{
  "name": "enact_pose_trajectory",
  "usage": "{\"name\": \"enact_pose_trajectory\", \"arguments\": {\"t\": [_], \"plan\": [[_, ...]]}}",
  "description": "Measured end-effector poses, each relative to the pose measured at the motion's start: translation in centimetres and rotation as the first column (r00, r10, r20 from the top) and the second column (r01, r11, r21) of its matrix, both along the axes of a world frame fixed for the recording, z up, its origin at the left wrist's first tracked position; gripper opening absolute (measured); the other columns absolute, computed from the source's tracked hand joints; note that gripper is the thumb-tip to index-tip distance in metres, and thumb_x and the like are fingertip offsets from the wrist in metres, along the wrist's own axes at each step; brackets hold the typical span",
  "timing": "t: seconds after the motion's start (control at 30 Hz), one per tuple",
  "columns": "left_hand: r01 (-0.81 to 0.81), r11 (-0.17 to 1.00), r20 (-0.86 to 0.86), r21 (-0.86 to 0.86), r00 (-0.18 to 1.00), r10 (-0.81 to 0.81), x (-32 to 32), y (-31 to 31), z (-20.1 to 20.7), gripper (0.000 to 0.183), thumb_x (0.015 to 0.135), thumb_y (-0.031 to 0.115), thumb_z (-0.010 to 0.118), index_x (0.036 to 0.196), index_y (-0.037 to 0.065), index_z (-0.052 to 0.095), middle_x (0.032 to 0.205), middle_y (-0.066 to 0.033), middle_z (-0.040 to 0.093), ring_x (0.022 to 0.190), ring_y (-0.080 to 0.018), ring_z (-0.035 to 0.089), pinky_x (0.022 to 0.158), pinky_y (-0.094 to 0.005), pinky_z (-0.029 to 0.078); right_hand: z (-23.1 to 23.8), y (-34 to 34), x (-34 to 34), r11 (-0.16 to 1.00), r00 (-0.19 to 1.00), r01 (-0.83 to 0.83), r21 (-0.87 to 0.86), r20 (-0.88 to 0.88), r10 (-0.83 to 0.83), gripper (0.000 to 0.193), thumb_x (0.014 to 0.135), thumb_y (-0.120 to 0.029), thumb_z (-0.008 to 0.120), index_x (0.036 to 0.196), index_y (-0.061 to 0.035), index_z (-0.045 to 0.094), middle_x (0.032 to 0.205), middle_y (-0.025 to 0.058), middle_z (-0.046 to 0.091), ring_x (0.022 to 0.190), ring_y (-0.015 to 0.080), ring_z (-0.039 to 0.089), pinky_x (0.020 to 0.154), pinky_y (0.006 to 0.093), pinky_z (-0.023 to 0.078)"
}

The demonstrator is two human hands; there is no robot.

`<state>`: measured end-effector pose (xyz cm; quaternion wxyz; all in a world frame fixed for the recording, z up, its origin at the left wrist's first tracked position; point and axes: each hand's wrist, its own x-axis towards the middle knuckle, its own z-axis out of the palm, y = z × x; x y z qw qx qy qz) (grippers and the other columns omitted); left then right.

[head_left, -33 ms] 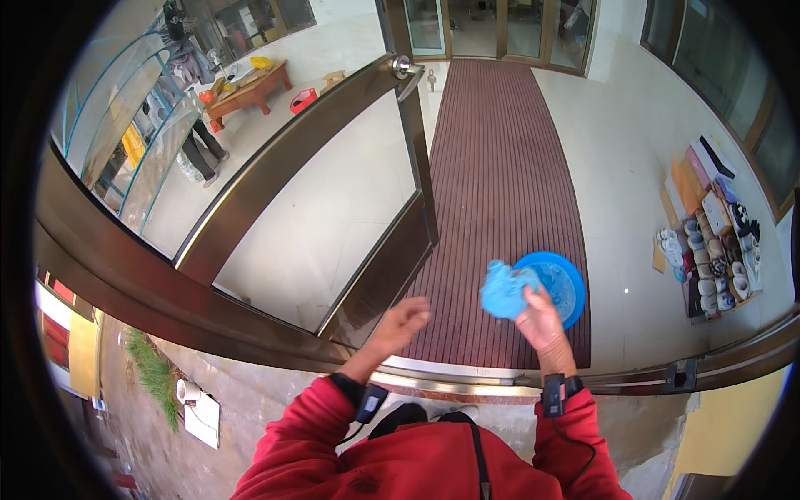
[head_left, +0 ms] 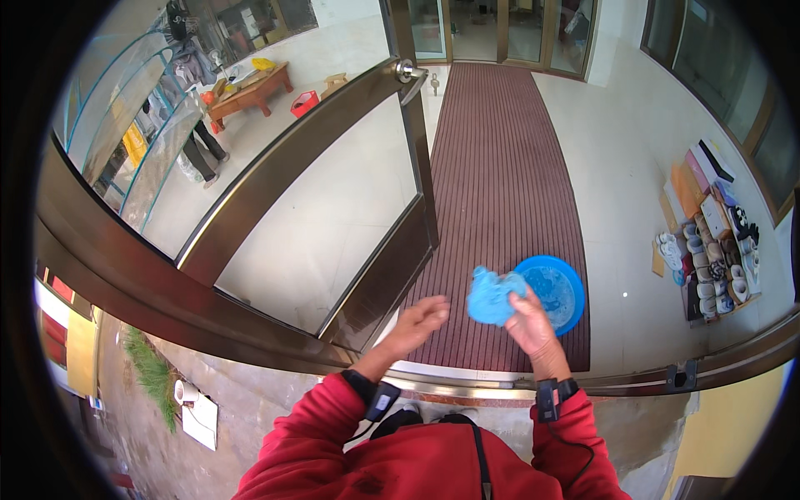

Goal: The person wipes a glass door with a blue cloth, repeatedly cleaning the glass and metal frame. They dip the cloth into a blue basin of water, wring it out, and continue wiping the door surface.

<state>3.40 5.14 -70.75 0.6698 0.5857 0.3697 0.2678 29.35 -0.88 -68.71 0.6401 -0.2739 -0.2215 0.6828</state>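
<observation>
A crumpled light-blue cloth [head_left: 490,298] hangs from the fingers of my right hand [head_left: 532,328], which is closed on one end of it. Just behind that hand, a round blue basin [head_left: 577,290] of sudsy water stands on the mat, to the right of the cloth. My left hand [head_left: 419,323] holds nothing. Its fingers reach loosely toward the cloth, with a gap between.
A dark-framed glass door [head_left: 300,142] stands ajar on my left. The ribbed brown mat [head_left: 500,158] runs inward from the metal threshold [head_left: 467,377]. Shoes on a rack [head_left: 718,265] line the right wall. Farther left are a wooden table [head_left: 250,93] and a red bin [head_left: 305,103].
My right hand has shifted a little left with the cloth, away from the basin. My left hand has moved right, closer to the cloth.
</observation>
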Motion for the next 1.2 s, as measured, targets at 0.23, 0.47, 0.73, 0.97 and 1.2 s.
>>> {"name": "enact_pose_trajectory", "arguments": {"t": [0.23, 0.47, 0.73, 0.97, 1.2], "plan": [[0.072, 0.97, 0.259, -0.23, 0.966, -0.01, 0.9, 1.1, 4.4, 0.027, 0.099, 0.02, 0.057, 0.12, 0.003, 0.056, 0.109, -0.007, 0.063, 0.097, -0.0146, 0.062, 0.085, -0.031, 0.053, 3.9, 1.1, -5.2, 0.994, 0.782, 0.105, 0.019, 0.615, -0.095, 0.04, 0.094, -0.023, 0.065, 0.128, -0.0049, 0.055, 0.114, 0.0069, 0.062, 0.109, 0.0191, 0.06, 0.095, 0.0402, 0.049], [-0.068, 0.884, 0.006, 0.463, 0.997, 0.074, -2.8, 3.4, 4.4, 0.014, 0.092, 0.006, 0.064, 0.102, 0.003, 0.056, 0.091, -0.0021, 0.061, 0.083, -0.0079, 0.057, 0.074, -0.0245, 0.048, 7.5, 0.8, -7.5, 0.961, -0.097, 0.088, 0.26, 0.963, -0.252, 0.028, 0.092, -0.029, 0.067, 0.101, -0.0027, 0.064, 0.074, 0.0114, 0.065, 0.062, 0.0236, 0.064, 0.06, 0.0354, 0.053], [-0.205, 0.946, 0.387, -0.25, 0.875, 0.291, -6.3, 3.6, 6.5, 0.006, 0.094, 0.012, 0.06, 0.091, 0.009, 0.055, 0.092, -0.0017, 0.062, 0.083, -0.0138, 0.061, 0.077, -0.0315, 0.05, 8.2, -0.6, -11.6, 0.889, -0.163, 0.192, 0.416, 0.907, -0.389, 0.026, 0.087, -0.023, 0.07, 0.103, -0.0039, 0.062, 0.085, 0.0205, 0.068, 0.081, 0.0358, 0.069, 0.067, 0.0415, 0.055], [-0.065, 0.954, 0.539, -0.294, 0.813, 0.222, -6.7, 3.6, 9.7, 0.021, 0.093, 0.016, 0.059, 0.112, 0.006, 0.054, 0.12, -0.008, 0.062, 0.113, -0.0211, 0.059, 0.102, -0.0405, 0.043, 7.8, -1.0, -11.6, 0.954, 0.591, 0.254, 0.158, 0.756, -0.282, 0.019, 0.097, -0.023, 0.061, 0.109, -0.0082, 0.065, 0.072, -0.0022, 0.06, 0.05, 0.0026, 0.05, 0.043, 0.0184, 0.042], [-0.079, 0.996, 0.368, 0.031, 0.928, 0.062, -6.6, 4.4, 11.2, 0.015, 0.097, 0.017, 0.058, 0.102, 0.004, 0.052, 0.1, -0.0076, 0.065, 0.092, -0.0152, 0.063, 0.09, -0.033, 0.049, 5.0, -2.2, -10.6, 0.897, 0.752, 0.433, 0.089, 0.514, -0.414, 0.045, 0.095, -0.01, 0.059, 0.138, -0.0049, 0.047, 0.104, 0.0077, 0.062, 0.088, 0.0161, 0.065, 0.072, 0.0295, 0.056]]}}
